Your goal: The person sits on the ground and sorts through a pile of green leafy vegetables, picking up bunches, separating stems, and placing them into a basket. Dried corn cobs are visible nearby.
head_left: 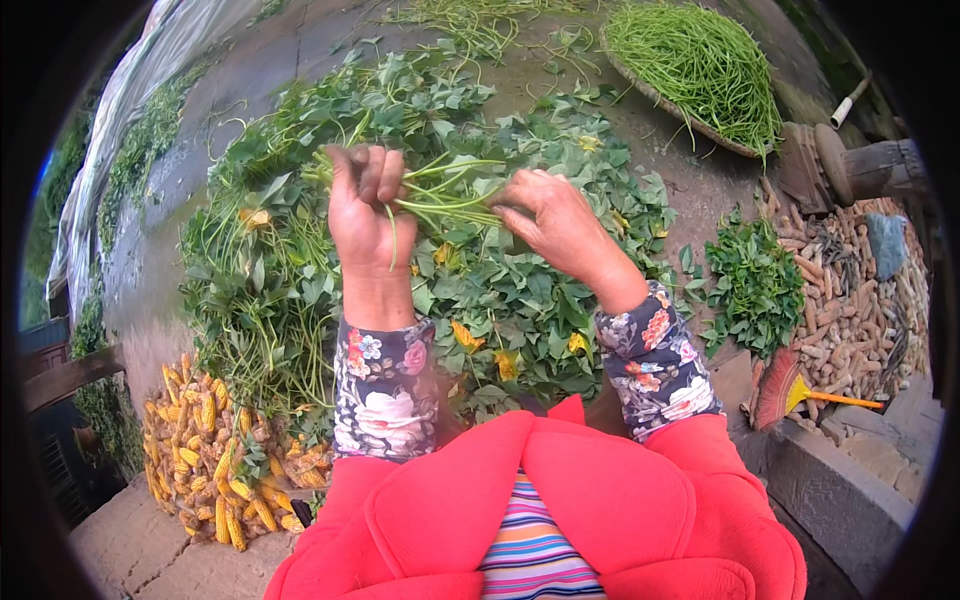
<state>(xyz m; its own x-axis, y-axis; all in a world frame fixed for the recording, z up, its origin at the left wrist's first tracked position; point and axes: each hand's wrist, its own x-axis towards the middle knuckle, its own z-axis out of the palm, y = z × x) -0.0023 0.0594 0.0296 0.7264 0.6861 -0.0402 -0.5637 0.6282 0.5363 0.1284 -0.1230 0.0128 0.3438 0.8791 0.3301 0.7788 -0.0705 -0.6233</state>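
My left hand [373, 202] is closed round a bundle of thin green stems [442, 196], palm turned up, and one stem hangs down across the palm. At the bundle's right end, my right hand [551, 217] pinches the stem tips between thumb and fingers. Beneath both hands spreads a wide heap of leafy green vines [525, 300] with some yellow leaves [507, 363]. A round woven tray [664, 105] at the upper right holds a mound of green stems [694, 71].
Corn cobs with yellow kernels [202, 450] are piled at the lower left. On the right lie a bunch of leafy greens [754, 281], bare cobs [840, 315], a broom with an orange handle [787, 390] and a stone ledge [840, 465]. Loose vines [465, 30] lie at the top.
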